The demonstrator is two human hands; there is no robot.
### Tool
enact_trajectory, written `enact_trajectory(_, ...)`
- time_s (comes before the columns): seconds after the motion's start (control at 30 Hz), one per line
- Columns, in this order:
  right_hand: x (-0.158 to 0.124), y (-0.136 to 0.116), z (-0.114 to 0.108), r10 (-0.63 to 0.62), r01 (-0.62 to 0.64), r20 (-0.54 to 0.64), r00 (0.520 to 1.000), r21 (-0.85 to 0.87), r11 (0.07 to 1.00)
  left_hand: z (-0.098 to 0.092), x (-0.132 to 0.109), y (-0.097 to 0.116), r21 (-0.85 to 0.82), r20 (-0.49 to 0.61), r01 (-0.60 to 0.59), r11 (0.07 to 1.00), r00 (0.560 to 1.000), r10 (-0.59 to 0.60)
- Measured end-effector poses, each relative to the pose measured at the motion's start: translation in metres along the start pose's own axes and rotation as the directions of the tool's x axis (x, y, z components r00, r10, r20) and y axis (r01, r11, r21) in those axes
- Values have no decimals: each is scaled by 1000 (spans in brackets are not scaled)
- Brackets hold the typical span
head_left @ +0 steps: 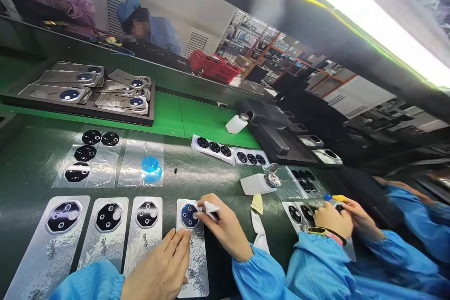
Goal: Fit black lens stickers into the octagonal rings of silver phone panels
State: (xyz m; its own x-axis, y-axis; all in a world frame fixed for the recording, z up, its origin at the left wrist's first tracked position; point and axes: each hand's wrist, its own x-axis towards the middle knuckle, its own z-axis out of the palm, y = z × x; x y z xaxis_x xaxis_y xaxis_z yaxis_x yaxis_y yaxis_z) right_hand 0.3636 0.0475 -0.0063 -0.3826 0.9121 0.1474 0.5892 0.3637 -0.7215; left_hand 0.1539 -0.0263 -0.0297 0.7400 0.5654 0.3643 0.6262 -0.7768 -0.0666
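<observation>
My left hand [160,267] lies flat, its fingers together over the left edge of a silver phone back panel [198,262]. My right hand [223,227] pinches a white cloth [210,208] against the blue-black octagonal camera plate [189,215] at the panel's top. To the left, three more silver panels [145,239] lie in a row, each with a black octagonal plate.
A black tray [153,115] of stacked panels stands at the back left. Clear sheets [101,180] hold black and blue discs. White bottles [258,184] stand right of centre. At the right, a co-worker's hands [332,220] handle another panel.
</observation>
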Motion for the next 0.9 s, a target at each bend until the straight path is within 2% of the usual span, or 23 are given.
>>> enact_trajectory(0.2,14,13,20,-19,19,24,1000,17,1000,2,1,-2,-37,-2,14,999,1000,-15)
enact_trajectory(0.77,25,11,16,64,-58,136,989,-51,997,1,0,0,-48,19,24,999,1000,-23)
enact_trajectory(0.9,25,7,16,37,-27,152,988,-67,997,-1,1,0,-47,26,30,998,999,-28)
